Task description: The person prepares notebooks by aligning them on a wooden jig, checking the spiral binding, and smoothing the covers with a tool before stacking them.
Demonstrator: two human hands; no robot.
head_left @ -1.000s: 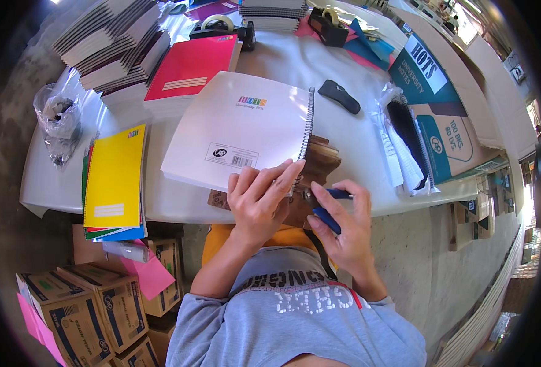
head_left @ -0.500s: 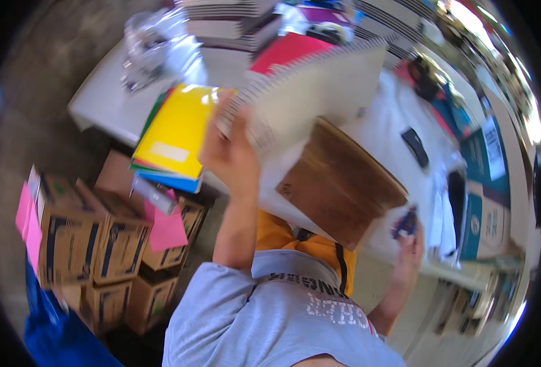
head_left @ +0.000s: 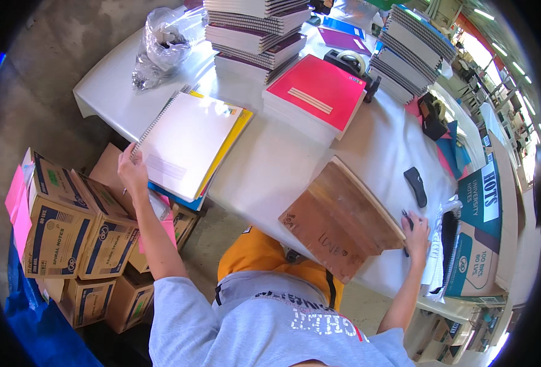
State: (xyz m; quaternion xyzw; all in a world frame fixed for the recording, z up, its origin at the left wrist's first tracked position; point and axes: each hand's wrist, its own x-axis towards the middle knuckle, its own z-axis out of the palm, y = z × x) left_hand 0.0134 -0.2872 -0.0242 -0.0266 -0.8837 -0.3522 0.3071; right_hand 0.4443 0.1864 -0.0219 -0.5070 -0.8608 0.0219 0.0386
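Observation:
My left hand (head_left: 133,168) grips the near-left corner of a white spiral notebook (head_left: 188,140). The notebook lies on a pile of yellow and blue notebooks (head_left: 237,128) at the left edge of the white table (head_left: 270,171). My right hand (head_left: 417,235) rests at the table's near right edge, its fingers around a dark pen (head_left: 403,215), beside a plastic-wrapped bundle (head_left: 444,244). A brown wooden board (head_left: 337,223) lies in front of me between the two hands, overhanging the table's front edge.
Tall stacks of spiral notebooks (head_left: 258,33) (head_left: 414,49), a pink notebook pile (head_left: 319,92) and a tape dispenser (head_left: 350,61) fill the far side. A plastic bag (head_left: 163,43) sits far left, a black oblong object (head_left: 415,186) right. Cardboard boxes (head_left: 68,229) stand on the floor left, a teal carton (head_left: 484,232) right.
The white notebook has been lifted off the board and swung left onto the yellow pile by my left hand. My right hand has moved right to the table's edge. The board is now uncovered.

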